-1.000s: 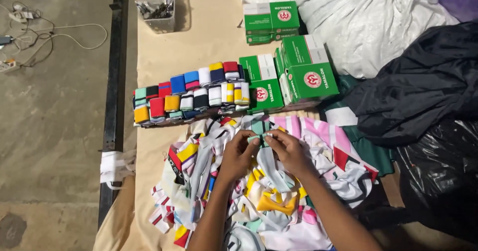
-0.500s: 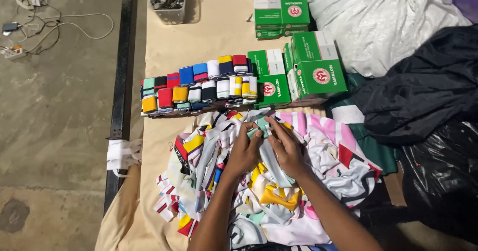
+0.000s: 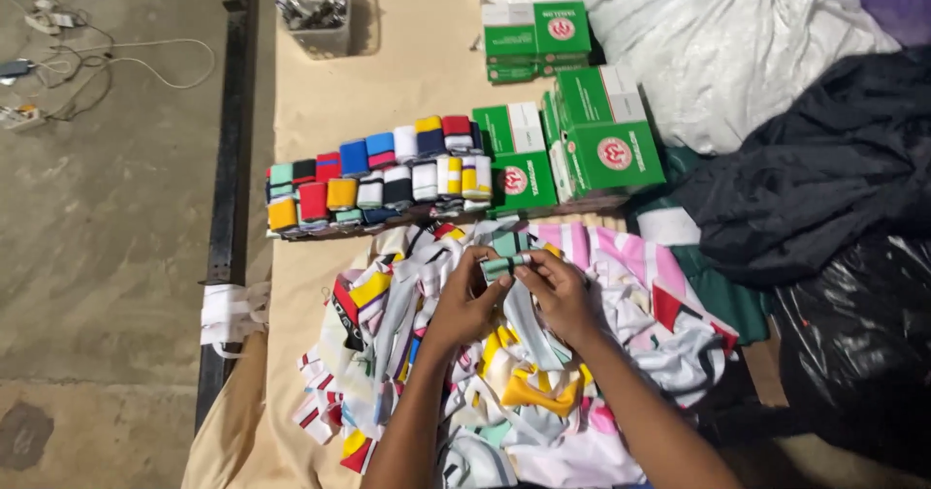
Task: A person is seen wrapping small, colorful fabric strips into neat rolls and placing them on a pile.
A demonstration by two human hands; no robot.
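both our hands met over the heap: our left hand (image 3: 465, 305) and our right hand (image 3: 561, 295) were each pinched on the ends of a small folded fabric piece (image 3: 506, 264), grey-green with a dark stripe, held just above the loose pile of striped and coloured fabric pieces (image 3: 407, 353) that lay under our wrists. by our judgement the step in hand was the folding or rolling of that one piece into a tight bundle, and it looked well along, since the piece was already short and compact between our fingertips. just beyond the pile stood the double row of finished folded bundles (image 3: 378, 179), packed side by side in red, blue, yellow, white and dark bands. the held piece was near that row but clearly apart from it. what the next move seemed to call for was a firm pinch so the fold would not spring open, and a free spot beside bundles of like kind. to the right of the row sat green and white cardboard boxes (image 3: 601, 140), some stacked. farther off were a clear tub of small metal parts (image 3: 315, 9), a white plastic sack (image 3: 737, 53) and dark bags (image 3: 834, 179).
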